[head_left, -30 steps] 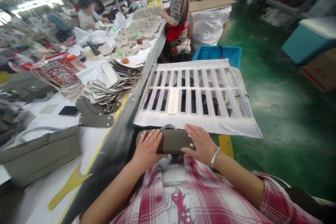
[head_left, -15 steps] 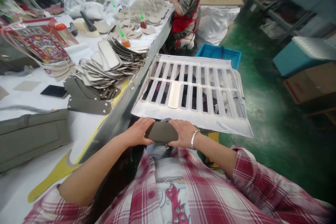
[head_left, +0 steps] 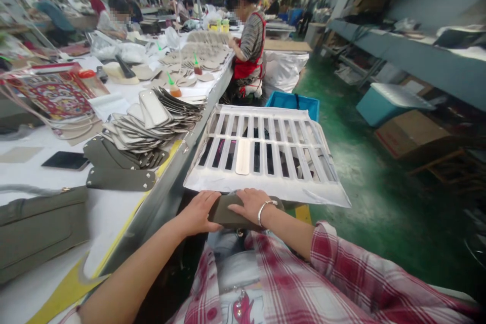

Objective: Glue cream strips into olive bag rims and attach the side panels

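Observation:
In the head view, my left hand (head_left: 200,213) grips the left end of a grey-brown rounded panel (head_left: 225,218), thumb in front and fingers over the far edge. My right hand (head_left: 252,205), with a silver bangle at the wrist, lies across the same panel, its thumb pointing left and its fingers curled over the far edge. Just beyond my hands is a white slatted rack (head_left: 212,187). One cream rounded strip (head_left: 242,157) lies on its slats. The panel's underside is hidden.
To the left, a white-covered table (head_left: 114,217) carries a pile of rounded panels (head_left: 152,116), a phone (head_left: 65,160), a grey-brown bag piece (head_left: 41,228) and glue bottles (head_left: 174,87). A co-worker (head_left: 248,35) sits farther along. A blue crate (head_left: 294,104) stands behind the rack.
The view has tilted up and turned slightly right. My right hand has slid left along the panel, uncovering its right end. My left hand keeps its grip on the left end.

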### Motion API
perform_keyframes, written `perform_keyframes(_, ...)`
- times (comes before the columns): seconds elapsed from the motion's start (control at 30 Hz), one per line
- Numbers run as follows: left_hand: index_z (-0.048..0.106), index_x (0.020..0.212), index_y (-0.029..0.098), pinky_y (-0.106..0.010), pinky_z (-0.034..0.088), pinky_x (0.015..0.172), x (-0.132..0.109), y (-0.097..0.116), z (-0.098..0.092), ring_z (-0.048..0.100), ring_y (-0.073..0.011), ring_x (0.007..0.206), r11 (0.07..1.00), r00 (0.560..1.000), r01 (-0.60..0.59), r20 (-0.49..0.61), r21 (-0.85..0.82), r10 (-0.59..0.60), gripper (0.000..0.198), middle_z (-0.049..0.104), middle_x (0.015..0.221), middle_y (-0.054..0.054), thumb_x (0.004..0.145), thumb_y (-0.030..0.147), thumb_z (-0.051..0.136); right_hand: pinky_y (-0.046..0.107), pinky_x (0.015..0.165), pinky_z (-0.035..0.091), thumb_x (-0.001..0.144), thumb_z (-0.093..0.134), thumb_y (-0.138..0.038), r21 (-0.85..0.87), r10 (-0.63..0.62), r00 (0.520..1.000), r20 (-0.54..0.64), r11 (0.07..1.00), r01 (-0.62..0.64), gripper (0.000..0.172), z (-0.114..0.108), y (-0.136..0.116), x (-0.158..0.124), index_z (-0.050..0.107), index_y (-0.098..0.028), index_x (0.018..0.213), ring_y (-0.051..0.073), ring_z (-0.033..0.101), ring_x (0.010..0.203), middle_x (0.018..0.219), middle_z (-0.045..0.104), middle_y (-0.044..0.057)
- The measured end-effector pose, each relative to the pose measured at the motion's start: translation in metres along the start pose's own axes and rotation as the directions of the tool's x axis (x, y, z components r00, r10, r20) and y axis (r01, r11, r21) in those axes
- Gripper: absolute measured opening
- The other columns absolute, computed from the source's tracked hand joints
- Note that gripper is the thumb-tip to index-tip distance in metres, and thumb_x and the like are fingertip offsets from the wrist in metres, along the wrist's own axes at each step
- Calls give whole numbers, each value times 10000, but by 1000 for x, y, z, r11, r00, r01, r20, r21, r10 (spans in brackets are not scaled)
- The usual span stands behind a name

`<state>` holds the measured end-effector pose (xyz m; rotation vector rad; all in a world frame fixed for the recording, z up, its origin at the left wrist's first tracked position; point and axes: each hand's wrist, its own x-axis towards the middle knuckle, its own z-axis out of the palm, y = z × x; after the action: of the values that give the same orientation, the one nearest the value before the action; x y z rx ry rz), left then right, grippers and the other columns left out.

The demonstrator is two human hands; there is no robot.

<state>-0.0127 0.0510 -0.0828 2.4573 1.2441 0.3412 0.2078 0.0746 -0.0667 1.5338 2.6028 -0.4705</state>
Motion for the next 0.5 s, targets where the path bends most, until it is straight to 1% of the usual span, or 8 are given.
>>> perform_keyframes(0.13, 382, 1274, 133, -518, 198, 1046, 4, 21, -3, 356, -312, 1218, 979, 990, 102, 75, 176, -116, 886, 449, 1287, -151, 550, 544, 682, 450, 825, 410, 818, 292, -684, 57, 7, 1000, 0, 998, -7, 628, 1, 0, 2, 564, -186, 1089, 301, 533, 991, 1033, 599, 122)
perform_keyframes(0.2, 315, 1340, 105, -580, 119, 1046, 11, 39, -9, 251, -358, 1287, 964, 985, 102, 111, 245, -132, 1037, 357, 1371, -180, 523, 651, 645, 446, 888, 394, 812, 385, -638, 138, 1, 999, 50, 990, -8, 622, -11, 4, 4, 517, -162, 1190, 300, 517, 1053, 1132, 570, 137)
perform_keyframes(0.27, 227, 1384, 79, -566, 118, 1056, 20, 53, -18, 185, -351, 1322, 965, 993, 73, 72, 251, -93, 1086, 259, 1426, -185, 576, 726, 553, 389, 973, 355, 847, 386, -567, 218, 1, 995, 96, 976, -23, 654, -32, 12, 4, 402, -106, 1311, 267, 455, 1164, 1280, 473, 159)
perform_keyframes(0.3, 194, 1396, 76, -539, 143, 1062, 24, 57, -23, 182, -331, 1328, 968, 997, 74, 3, 239, -77, 1033, 236, 1437, -180, 647, 724, 488, 355, 1008, 327, 875, 342, -540, 247, 7, 998, 66, 969, -24, 663, -44, 17, 2, 340, -76, 1349, 243, 405, 1219, 1339, 408, 166)
perform_keyframes(0.33, 178, 1402, 81, -508, 168, 1067, 28, 57, -26, 190, -308, 1331, 969, 993, 96, -93, 227, -76, 937, 236, 1439, -173, 730, 688, 420, 334, 1037, 293, 901, 278, -518, 256, 21, 1000, -16, 967, -17, 659, -53, 22, -1, 288, -58, 1373, 220, 350, 1264, 1382, 346, 167)
perform_keyframes(0.4, 202, 1397, 99, -463, 200, 1067, 34, 49, -25, 225, -272, 1326, 963, 956, 170, -271, 210, -110, 730, 288, 1420, -165, 850, 569, 312, 361, 1086, 196, 919, 194, -508, 210, 49, 969, -240, 978, 3, 656, -61, 30, -9, 223, -62, 1399, 211, 233, 1324, 1432, 252, 157)
perform_keyframes(0.47, 272, 1375, 111, -471, 217, 1052, 39, 33, -14, 285, -272, 1301, 949, 939, 237, -302, 210, -168, 631, 375, 1368, -172, 882, 505, 281, 431, 1094, 126, 898, 246, -546, 122, 32, 933, -358, 992, 13, 679, -50, 32, -17, 229, -90, 1401, 241, 191, 1335, 1433, 253, 153)
perform_keyframes(0.5, 302, 1363, 115, -495, 221, 1039, 41, 26, -6, 308, -283, 1287, 942, 944, 258, -264, 216, -198, 613, 403, 1347, -177, 884, 498, 277, 464, 1087, 112, 883, 281, -562, 87, 23, 938, -346, 996, 8, 689, -39, 32, -18, 256, -100, 1393, 260, 205, 1327, 1416, 288, 158)
